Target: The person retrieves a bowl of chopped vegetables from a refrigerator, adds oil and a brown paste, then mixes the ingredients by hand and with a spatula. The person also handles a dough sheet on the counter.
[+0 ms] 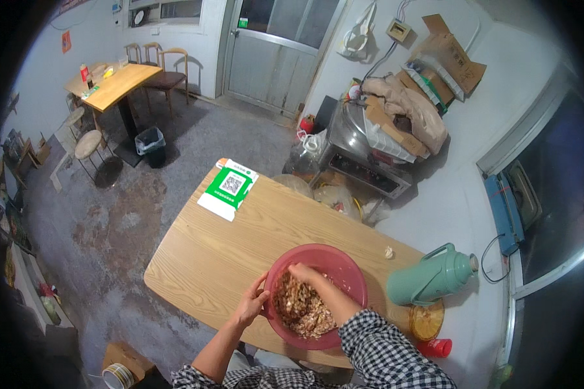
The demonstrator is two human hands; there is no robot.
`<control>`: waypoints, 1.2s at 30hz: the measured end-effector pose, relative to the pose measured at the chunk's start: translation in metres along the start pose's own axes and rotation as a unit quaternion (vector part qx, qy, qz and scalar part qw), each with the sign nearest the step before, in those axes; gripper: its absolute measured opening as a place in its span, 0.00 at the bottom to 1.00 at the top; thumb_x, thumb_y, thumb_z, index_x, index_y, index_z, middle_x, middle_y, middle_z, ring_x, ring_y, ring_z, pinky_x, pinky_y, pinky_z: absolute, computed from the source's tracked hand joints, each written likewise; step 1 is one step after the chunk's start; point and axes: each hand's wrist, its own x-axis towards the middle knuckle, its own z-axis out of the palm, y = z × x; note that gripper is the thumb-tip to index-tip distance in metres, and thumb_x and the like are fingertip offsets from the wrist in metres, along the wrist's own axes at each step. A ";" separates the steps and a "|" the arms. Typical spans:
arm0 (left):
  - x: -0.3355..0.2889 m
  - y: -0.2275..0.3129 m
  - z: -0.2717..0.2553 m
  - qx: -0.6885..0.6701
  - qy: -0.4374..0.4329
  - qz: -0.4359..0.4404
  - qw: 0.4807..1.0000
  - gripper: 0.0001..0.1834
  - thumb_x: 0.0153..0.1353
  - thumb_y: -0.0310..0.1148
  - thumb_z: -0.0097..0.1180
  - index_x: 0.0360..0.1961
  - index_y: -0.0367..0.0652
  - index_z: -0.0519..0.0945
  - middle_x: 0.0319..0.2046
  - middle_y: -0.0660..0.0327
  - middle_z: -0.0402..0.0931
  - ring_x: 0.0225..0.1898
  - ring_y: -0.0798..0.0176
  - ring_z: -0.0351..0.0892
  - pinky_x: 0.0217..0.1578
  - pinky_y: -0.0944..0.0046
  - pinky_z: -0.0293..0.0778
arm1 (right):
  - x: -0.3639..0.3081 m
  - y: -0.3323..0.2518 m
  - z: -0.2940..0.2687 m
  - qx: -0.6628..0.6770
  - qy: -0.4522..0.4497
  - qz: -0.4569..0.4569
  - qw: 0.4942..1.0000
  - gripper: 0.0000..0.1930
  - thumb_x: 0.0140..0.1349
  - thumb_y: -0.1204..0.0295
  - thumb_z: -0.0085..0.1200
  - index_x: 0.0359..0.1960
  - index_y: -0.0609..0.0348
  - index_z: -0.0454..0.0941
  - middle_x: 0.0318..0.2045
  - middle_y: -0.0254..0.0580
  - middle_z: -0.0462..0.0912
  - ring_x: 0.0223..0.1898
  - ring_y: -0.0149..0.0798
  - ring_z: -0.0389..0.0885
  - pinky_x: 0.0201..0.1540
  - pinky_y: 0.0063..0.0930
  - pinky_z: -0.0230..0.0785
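A red plastic basin (350,272) stands on the wooden table in front of me. Inside it lies a chopped, brownish mixture with pale bits (308,314), heaped toward the left side. My left hand (252,301) grips the basin's left rim, thumb and fingers closed around the edge. From the right, my right hand (303,273) reaches into the basin and is pressed down into the mixture near the far left wall. Its fingers are mostly hidden by the food, so their grip cannot be made out.
The wooden table (201,259) carries a green-and-white card (230,188) at its far left, a garlic-like white piece (389,252), a green thermos (428,279), an amber dish (427,321) and a red container (436,348) at right. Beyond are a metal appliance (363,162) with boxes and a bin (151,144).
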 end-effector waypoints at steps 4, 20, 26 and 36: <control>0.023 0.018 -0.012 0.064 -0.041 0.015 0.997 0.28 0.70 0.27 0.44 0.69 0.60 0.61 0.39 0.58 0.77 0.31 0.66 0.77 0.24 0.63 0.81 | -0.101 -0.033 0.046 -0.496 -0.081 -0.074 0.862 0.22 0.57 0.58 0.53 0.47 0.60 0.79 0.56 0.57 0.70 0.58 0.54 0.68 0.53 0.57 0.67; -0.050 -0.045 0.017 0.017 0.084 0.080 0.993 0.30 0.71 0.33 0.45 0.72 0.54 0.54 0.30 0.60 0.75 0.26 0.69 0.76 0.24 0.67 0.78 | -0.133 0.020 -0.016 -0.196 -0.075 -0.138 0.968 0.32 0.53 0.72 0.59 0.62 0.52 0.66 0.60 0.52 0.69 0.57 0.47 0.72 0.64 0.41 0.63; -0.018 -0.043 0.001 -0.020 0.037 0.033 0.999 0.29 0.70 0.35 0.47 0.71 0.56 0.57 0.40 0.65 0.75 0.33 0.71 0.75 0.29 0.67 0.77 | -0.039 -0.007 -0.014 -0.171 0.087 -0.029 0.981 0.24 0.66 0.58 0.39 0.44 0.71 0.77 0.42 0.66 0.80 0.47 0.57 0.78 0.54 0.43 0.67; 0.051 0.017 -0.018 0.112 -0.033 0.052 0.992 0.24 0.69 0.33 0.51 0.65 0.45 0.68 0.25 0.69 0.68 0.24 0.75 0.68 0.22 0.73 0.66 | -0.164 -0.017 0.051 -0.588 -0.065 -0.191 0.783 0.23 0.54 0.64 0.58 0.51 0.60 0.78 0.60 0.62 0.67 0.64 0.60 0.62 0.49 0.64 0.66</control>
